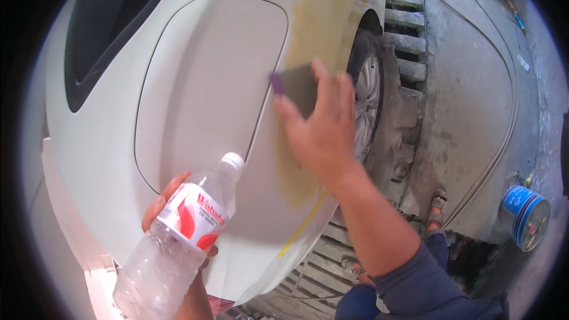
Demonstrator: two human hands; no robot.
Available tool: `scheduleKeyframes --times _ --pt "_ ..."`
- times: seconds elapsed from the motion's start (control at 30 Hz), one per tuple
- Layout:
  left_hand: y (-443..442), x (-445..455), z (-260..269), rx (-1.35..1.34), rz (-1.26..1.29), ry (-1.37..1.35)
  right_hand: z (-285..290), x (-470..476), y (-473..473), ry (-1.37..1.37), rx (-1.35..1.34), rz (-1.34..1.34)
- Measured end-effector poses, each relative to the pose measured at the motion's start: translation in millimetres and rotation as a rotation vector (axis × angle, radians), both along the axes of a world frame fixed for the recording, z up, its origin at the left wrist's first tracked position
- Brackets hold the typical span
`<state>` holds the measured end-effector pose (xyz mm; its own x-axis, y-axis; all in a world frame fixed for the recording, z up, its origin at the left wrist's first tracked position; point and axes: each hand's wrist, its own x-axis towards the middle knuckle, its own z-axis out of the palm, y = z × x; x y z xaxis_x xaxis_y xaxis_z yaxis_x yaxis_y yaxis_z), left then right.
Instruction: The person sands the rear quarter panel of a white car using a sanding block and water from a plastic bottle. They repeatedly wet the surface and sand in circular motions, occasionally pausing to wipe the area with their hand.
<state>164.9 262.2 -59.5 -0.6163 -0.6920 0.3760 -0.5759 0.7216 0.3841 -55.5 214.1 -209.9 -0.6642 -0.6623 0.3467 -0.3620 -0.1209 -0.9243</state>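
Note:
Before me is the white rear side panel of a car (213, 98), with a large closed flap outlined by a dark seam. A dull yellow-tan patch (320, 22) spreads over the panel above the wheel arch. My right hand (329, 120), slightly blurred, holds a dark grey sheet or pad (298, 86) with a purple edge against the panel, between the flap seam and the wheel. My left hand (162, 204) grips a clear plastic bottle (155, 258) with a white cap and a red-and-white label, tilted in front of the panel. The bottle hides part of that hand.
Yellow tape (304, 222) runs near the panel's lower edge. The car's wheel (366, 93) stands beside a slatted floor drain (405, 42). A hose (511, 111) curves across the concrete floor at right, and a blue bucket (518, 213) lies near the wall.

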Motion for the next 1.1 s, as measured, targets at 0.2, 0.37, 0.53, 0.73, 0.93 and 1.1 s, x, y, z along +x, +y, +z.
scheduleKeyframes --times 0.2,0.37,0.53,0.73,0.93,1.1 --pt "-30 -44 -5 -0.105 0.182 0.002 -14 37 60 0.031 -0.058 0.187" --pt "-35 -55 -13 -0.179 0.228 -0.009 -8 -7 13 0.032 -0.055 0.160" --pt "-38 -52 -15 -0.186 0.148 0.036 -6 -36 -16 -0.007 0.042 0.179" --pt "-33 -58 -19 -0.141 0.144 0.125 -14 -10 22 0.117 -0.110 0.234" --pt "-28 -62 -8 -0.048 0.262 -0.003 -16 -57 -34 0.044 -0.052 0.179" --pt "-29 -58 -17 -0.124 0.228 0.022 -16 -14 29 0.219 -0.129 0.267"
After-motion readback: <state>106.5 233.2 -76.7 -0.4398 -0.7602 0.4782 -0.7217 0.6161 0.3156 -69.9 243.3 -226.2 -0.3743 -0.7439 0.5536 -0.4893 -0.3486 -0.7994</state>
